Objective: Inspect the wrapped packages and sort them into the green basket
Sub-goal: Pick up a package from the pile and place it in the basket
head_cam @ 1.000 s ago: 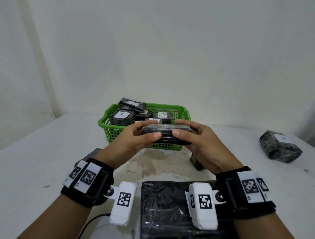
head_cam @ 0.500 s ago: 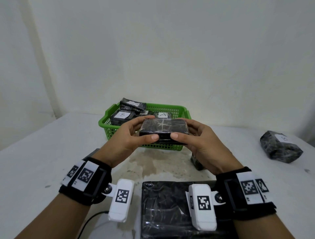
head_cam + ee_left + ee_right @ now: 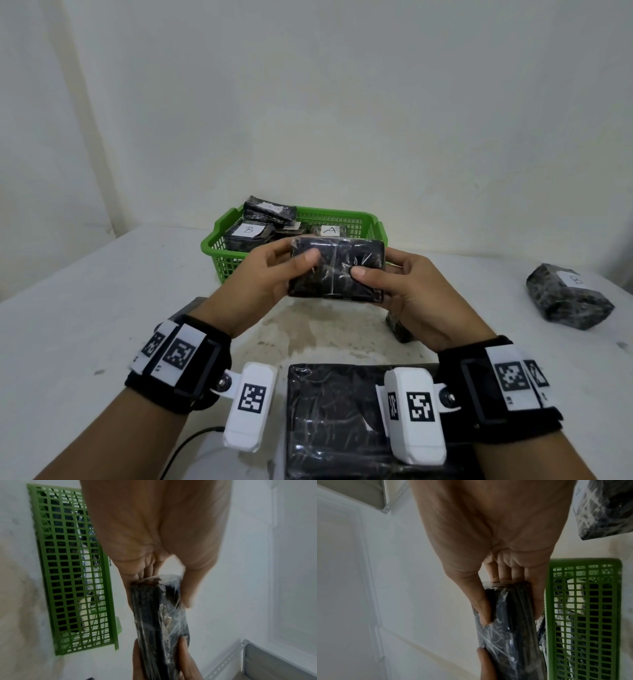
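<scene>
A flat black package wrapped in clear film point(image 3: 337, 269) is held up in front of the green basket point(image 3: 219, 240), its broad face tilted toward me. My left hand point(image 3: 274, 270) pinches its left end, thumb on the near face. My right hand point(image 3: 394, 284) pinches its right end the same way. The left wrist view shows the package point(image 3: 157, 615) edge-on between thumb and fingers, with the basket point(image 3: 68, 574) beside it. In the right wrist view the package point(image 3: 510, 622) sits beside the basket point(image 3: 583, 615). Several wrapped packages lie in the basket, labelled A and B.
A large black wrapped package point(image 3: 342, 421) lies on the white table at the near edge. Another wrapped bundle with a label point(image 3: 568, 298) sits at the far right. A small dark package point(image 3: 397, 327) lies under my right hand. A white wall stands close behind the basket.
Both hands have turned the package from lying flat and edge-on to standing with its broad face toward me, and lifted it slightly.
</scene>
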